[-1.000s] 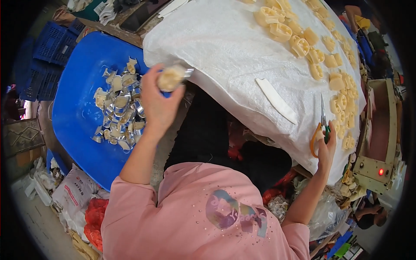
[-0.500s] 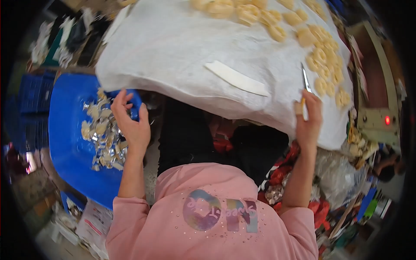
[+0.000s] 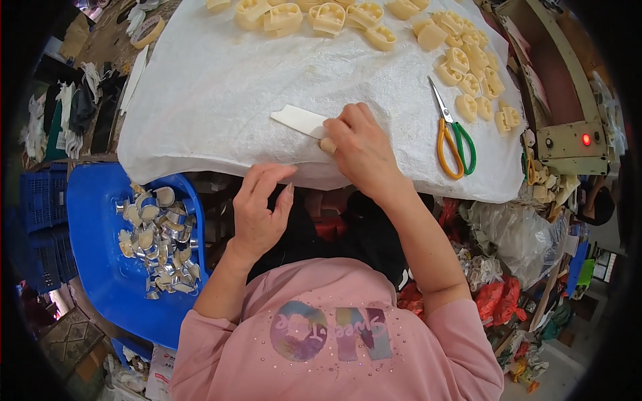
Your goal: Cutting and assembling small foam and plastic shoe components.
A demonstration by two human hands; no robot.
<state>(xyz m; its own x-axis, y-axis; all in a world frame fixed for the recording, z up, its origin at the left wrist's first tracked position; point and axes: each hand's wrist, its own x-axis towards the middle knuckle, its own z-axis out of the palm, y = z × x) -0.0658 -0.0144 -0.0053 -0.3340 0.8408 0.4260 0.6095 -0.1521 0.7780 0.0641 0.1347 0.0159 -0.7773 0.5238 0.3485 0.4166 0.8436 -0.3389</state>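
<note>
Right hand (image 3: 358,144): we see it lying on the white woven sheet (image 3: 221,93) that covers the table, fingers curled over the near end of a flat white strip (image 3: 299,120); its grip is closed on that strip.
White strip: it lies flat on the sheet near the table's front edge, its far end pointing left and away from the hand.
Left hand (image 3: 259,207): we see it below the table's front edge, fingers spread and loose, its grip released and holding nothing.
Scissors (image 3: 451,130): with one orange and one green handle, they lie shut on the sheet, to the right of the right hand and apart from it.
Cream moulded pieces (image 3: 461,63): many are spread along the far and right parts of the sheet.
Blue tub (image 3: 100,267): it sits left of the left hand, lower than the table, holding a heap of small metal pieces (image 3: 157,240).
</note>
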